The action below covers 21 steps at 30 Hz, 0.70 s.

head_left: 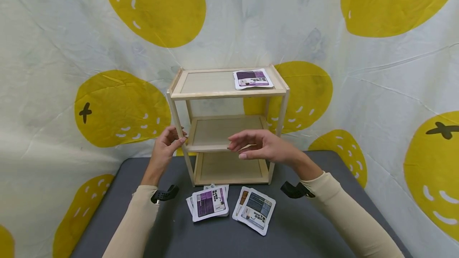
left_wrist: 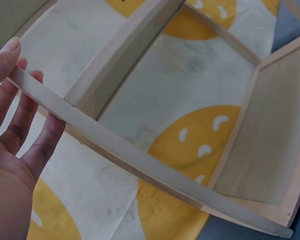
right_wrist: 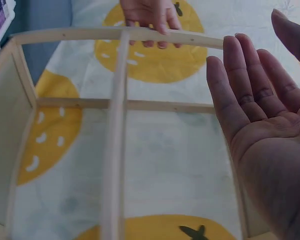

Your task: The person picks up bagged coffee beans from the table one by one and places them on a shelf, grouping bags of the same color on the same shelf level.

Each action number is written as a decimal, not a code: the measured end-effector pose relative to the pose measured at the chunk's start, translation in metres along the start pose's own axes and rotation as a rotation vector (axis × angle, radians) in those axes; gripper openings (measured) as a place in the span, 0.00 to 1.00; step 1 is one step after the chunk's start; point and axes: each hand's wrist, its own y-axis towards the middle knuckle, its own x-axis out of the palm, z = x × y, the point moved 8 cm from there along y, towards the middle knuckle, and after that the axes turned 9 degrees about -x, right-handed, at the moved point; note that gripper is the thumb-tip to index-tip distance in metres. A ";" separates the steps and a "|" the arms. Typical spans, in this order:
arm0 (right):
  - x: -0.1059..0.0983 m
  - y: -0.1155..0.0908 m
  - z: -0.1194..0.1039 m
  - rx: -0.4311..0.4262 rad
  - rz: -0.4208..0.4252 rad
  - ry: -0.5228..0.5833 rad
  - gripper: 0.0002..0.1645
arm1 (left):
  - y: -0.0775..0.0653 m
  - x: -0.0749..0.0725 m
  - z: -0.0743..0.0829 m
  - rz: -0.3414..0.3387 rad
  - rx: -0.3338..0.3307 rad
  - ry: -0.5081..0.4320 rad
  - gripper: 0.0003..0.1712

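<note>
A three-tier wooden shelf point(head_left: 206, 82) stands upright on the dark table. My left hand point(head_left: 166, 146) holds its front left post point(left_wrist: 135, 152), thumb on one side and fingers on the other, close to the middle tier. My right hand point(head_left: 267, 145) hovers in front of the middle tier with relaxed fingers and holds nothing. In the right wrist view, the palm and fingers of my right hand point(right_wrist: 265, 120) show beside the frame. On the top tier, toward the right, lies a flat white packet with a purple label point(head_left: 254, 79).
Before the shelf lie two small piles of flat packets: a purple-labelled pile point(head_left: 209, 203) at left and a pair with a blue-grey packet point(head_left: 256, 212) uppermost at right. A white cloth with yellow fruit prints point(head_left: 229, 23) hangs behind the dark table point(head_left: 305, 230).
</note>
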 end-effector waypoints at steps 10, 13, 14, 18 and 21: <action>0.022 -0.007 0.039 0.055 -0.026 0.040 0.29 | 0.001 -0.001 -0.001 0.003 -0.007 -0.017 0.18; 0.028 -0.009 0.050 0.063 -0.035 0.048 0.29 | 0.005 -0.002 -0.007 0.004 0.003 -0.029 0.18; 0.029 -0.009 0.053 0.068 -0.037 0.047 0.29 | 0.006 -0.003 -0.011 0.003 0.011 -0.028 0.18; 0.036 -0.011 0.065 0.087 -0.035 0.041 0.29 | 0.012 -0.007 -0.024 -0.004 0.040 -0.012 0.18; 0.041 -0.012 0.072 0.095 -0.038 0.049 0.29 | 0.011 -0.007 -0.025 -0.011 0.042 -0.010 0.17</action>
